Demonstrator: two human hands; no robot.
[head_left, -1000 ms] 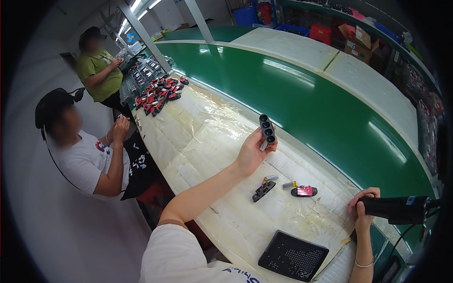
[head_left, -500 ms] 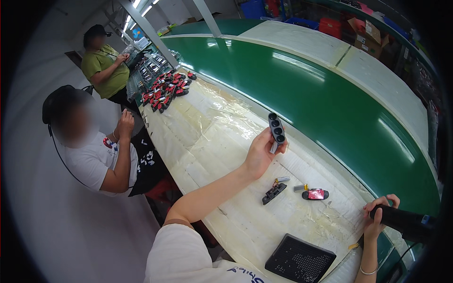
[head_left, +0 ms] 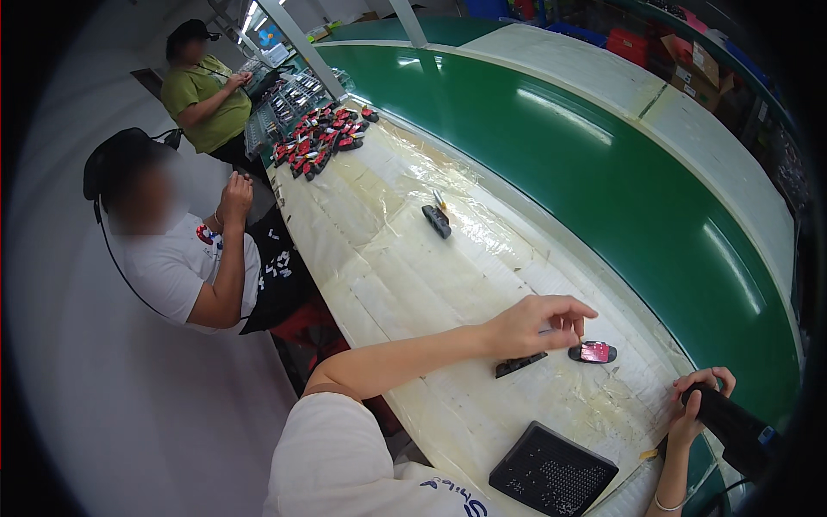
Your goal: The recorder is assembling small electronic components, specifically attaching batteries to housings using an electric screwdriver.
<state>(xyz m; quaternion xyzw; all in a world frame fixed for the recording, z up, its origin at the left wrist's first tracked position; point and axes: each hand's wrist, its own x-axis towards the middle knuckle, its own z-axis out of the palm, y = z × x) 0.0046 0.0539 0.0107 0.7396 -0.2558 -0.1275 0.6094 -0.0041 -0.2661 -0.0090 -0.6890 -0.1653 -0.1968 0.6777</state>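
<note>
My left hand (head_left: 538, 327) reaches over the table with its fingers apart and curved, and no object shows in it. Just beyond its fingertips lies a black oval housing (head_left: 597, 351) with a red face. Partly under the hand is a dark elongated housing (head_left: 520, 365); the hand hides some of it. Farther off rests another black housing (head_left: 437, 221) with a small silvery cylinder (head_left: 440, 200) beside it. At the right, my right hand (head_left: 702, 392) is wrapped round a black electric screwdriver (head_left: 736, 435) with a cable.
A black perforated tray (head_left: 551, 470) with small pale bits lies near me. Many red-and-black housings (head_left: 319, 138) are heaped at the far left. A green conveyor belt (head_left: 551, 129) runs along the far side. Two people (head_left: 185, 276) work at the left edge.
My left hand has let go of the black housing with round openings, which now lies farther off on the table. The hand has moved nearer and right, to the other housings.
</note>
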